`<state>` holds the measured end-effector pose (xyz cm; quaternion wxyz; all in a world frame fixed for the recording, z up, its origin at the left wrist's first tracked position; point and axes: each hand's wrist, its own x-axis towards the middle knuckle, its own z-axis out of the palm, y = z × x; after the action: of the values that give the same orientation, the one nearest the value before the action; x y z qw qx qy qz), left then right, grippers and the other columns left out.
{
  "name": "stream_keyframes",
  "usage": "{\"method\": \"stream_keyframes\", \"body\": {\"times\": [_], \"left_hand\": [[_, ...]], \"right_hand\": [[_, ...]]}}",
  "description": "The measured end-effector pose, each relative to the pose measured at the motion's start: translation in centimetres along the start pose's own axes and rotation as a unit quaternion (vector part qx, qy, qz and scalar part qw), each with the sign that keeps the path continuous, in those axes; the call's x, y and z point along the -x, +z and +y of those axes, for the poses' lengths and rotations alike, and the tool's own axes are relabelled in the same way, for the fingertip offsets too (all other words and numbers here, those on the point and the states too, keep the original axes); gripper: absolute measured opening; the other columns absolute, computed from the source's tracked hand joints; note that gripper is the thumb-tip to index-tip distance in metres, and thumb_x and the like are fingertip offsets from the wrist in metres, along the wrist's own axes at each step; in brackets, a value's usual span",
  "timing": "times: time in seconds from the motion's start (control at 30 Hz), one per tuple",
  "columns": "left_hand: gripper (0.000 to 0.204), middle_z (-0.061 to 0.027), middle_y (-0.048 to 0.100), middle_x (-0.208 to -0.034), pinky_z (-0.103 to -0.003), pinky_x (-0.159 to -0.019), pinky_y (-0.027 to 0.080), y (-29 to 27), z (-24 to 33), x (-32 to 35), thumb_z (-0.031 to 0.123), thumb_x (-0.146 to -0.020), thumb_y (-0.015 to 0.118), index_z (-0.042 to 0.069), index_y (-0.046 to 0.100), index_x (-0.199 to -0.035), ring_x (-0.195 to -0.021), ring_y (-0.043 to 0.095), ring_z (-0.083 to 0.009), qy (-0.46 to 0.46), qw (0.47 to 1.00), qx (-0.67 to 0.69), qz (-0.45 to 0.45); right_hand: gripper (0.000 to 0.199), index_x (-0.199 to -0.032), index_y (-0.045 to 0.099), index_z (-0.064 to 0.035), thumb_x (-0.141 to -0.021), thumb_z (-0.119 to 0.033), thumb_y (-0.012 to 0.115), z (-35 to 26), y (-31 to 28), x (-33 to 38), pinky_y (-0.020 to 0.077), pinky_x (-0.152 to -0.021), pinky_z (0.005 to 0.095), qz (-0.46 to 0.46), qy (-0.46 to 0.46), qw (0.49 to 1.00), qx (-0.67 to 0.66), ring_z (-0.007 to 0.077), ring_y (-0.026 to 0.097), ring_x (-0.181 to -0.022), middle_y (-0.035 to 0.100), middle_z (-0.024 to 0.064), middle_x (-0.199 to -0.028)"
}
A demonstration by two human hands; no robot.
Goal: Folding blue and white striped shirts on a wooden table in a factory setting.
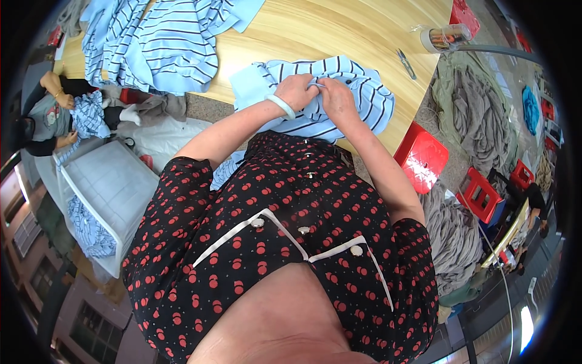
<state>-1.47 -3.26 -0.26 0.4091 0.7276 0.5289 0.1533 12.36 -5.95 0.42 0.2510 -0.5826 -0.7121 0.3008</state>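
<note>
A light blue garment with dark and white stripes point(370, 97) lies bunched on the wooden table's near edge, right in front of me. My left hand point(295, 93), with a pale bangle on its wrist, pinches a fold of the cloth. Close beside it, my right hand point(339, 104) grips the same fold, the two hands' fingertips nearly meeting. A small dark round spot, perhaps a button, shows on the cloth just right of my fingers. What exactly lies between the fingertips is partly hidden.
More striped garments point(176, 48) are heaped at the table's far left. Thread snips point(406, 64) and a clear jar point(445, 38) lie near its right edge. A red stool point(421, 159) and grey cloth piles point(479, 115) stand right. At left, another person handles striped cloth beside a white bin point(115, 176).
</note>
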Motion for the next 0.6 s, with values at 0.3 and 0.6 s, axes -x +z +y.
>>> {"method": "stream_keyframes", "body": {"times": [0.3, 0.6], "left_hand": [[0.021, -0.0223, 0.054, -0.07, -0.04, -0.061, 0.042, 0.35, -0.74, 0.16, 0.02, -0.07, 0.047, 0.001, 0.054, -0.077, -0.068, 0.052, -0.0373, -0.013, 0.998, 0.058, 0.015], [0.019, -0.0218, 0.053, -0.066, -0.041, -0.057, 0.04, 0.05, -0.55, 0.21, 0.018, -0.071, 0.047, 0.0, 0.052, -0.074, -0.064, 0.052, -0.0375, 0.016, 0.999, 0.038, 0.009]], "right_hand": [[0.017, -0.084, 0.055, 0.002, -0.072, -0.004, 0.045, -0.01, 0.48, -0.14, 0.0411, -0.07, 0.0407, -0.014, 0.075, 0.996, -0.041, 0.0344, 0.052, -0.077, 0.056, 0.0203, -0.08], [0.014, -0.08, 0.053, -0.0001, -0.07, -0.002, 0.044, 0.11, -0.11, -0.47, 0.0406, -0.069, 0.0394, -0.02, 0.061, 0.998, -0.024, 0.033, 0.051, -0.078, 0.054, 0.0179, -0.078]]}}
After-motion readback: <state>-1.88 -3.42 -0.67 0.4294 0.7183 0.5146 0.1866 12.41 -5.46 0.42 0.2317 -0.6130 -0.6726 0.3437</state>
